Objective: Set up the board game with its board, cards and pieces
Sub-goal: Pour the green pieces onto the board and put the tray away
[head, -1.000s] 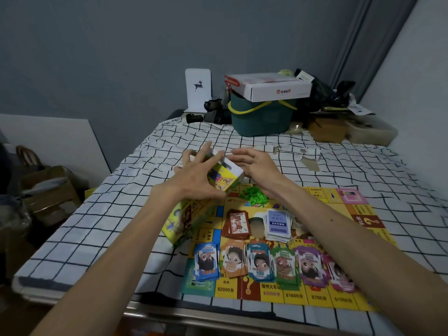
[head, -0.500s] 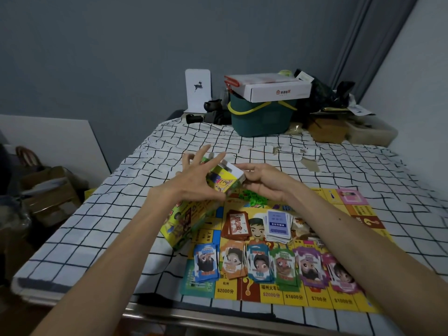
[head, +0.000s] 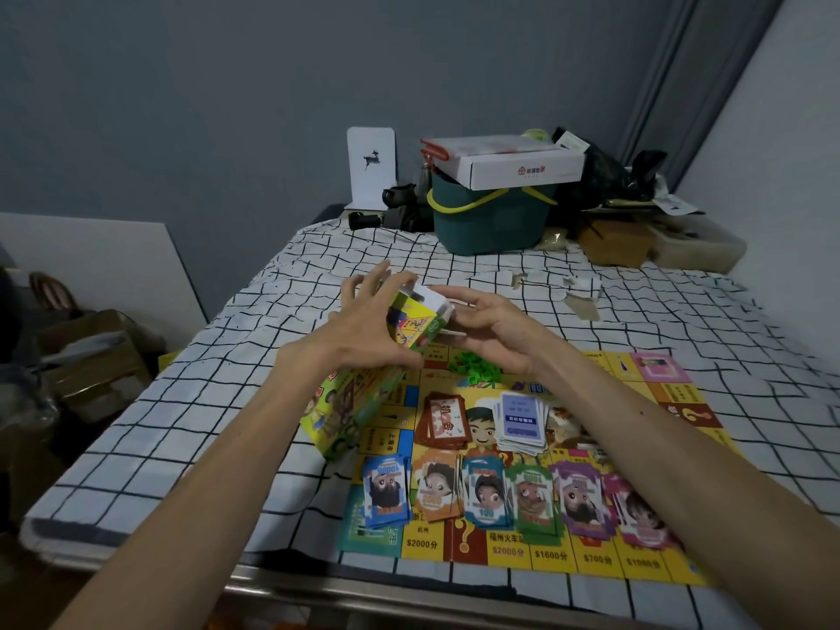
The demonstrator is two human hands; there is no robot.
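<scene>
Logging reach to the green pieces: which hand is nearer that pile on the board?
Right. The right hand holds the small box just above the green pieces; the left hand grips that box farther to the pile's left.

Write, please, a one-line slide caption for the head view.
Left hand and right hand hold a small game box near the board bearing money stacks, two card decks and green pieces.
</scene>
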